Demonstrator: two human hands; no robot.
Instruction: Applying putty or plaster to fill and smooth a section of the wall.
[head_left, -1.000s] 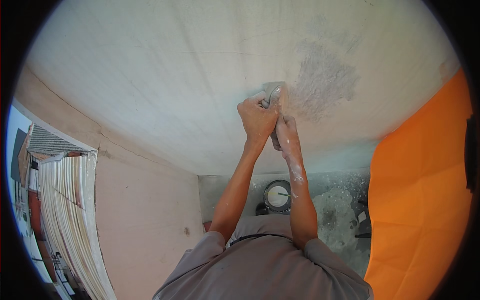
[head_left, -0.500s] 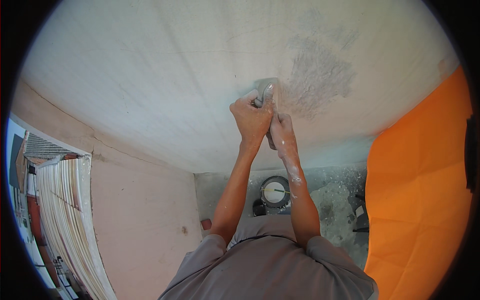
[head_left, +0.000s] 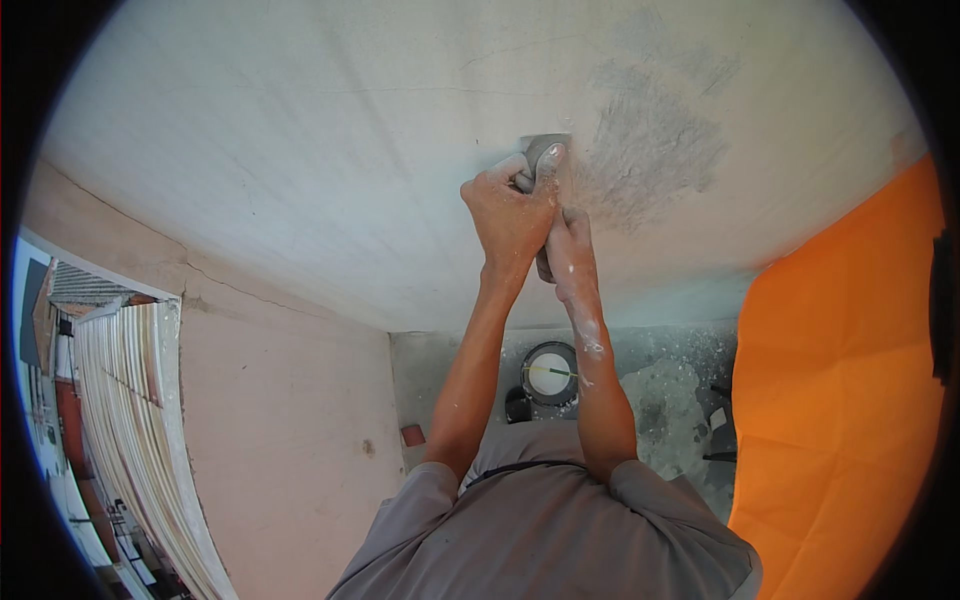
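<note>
Grey short-sleeved shirt (head_left: 540, 530): nearest, below the hands, bare forearms rising from its sleeves.

Left hand (head_left: 510, 212): closed on the upper part of a scraper, thumb laid up along the blade; white dust on the fingers.

Right hand (head_left: 572, 250): just below and to the right of the left, touching it, curled closed about the scraper's handle, which is largely hidden; white smears on wrist and forearm.

Scraper (head_left: 545, 144): one, grey, broad-bladed; clamped in both hands, blade showing above the left thumb, against the wall.

Wall (head_left: 330, 170): pale, dusty, fine-cracked; behind and around the hands.

Patch (head_left: 660, 145): rough, grey, irregular; on the wall, near the blade, right of the hands.

Bucket (head_left: 550, 346): round, dark-rimmed, white within, a yellow-green stick (head_left: 556, 371) across it; below the hands, seen between the forearms.

Floor (head_left: 660, 385): grey, white-spattered; below the hands.

Orange sheet (head_left: 840, 370): creased, upright; well right of the hands.

Side wall (head_left: 290, 400): pinkish, cracked along its upper part; left of the hands.

Pale strips (head_left: 125, 390): many, long, side by side; far left, beyond the side wall's edge.
</note>
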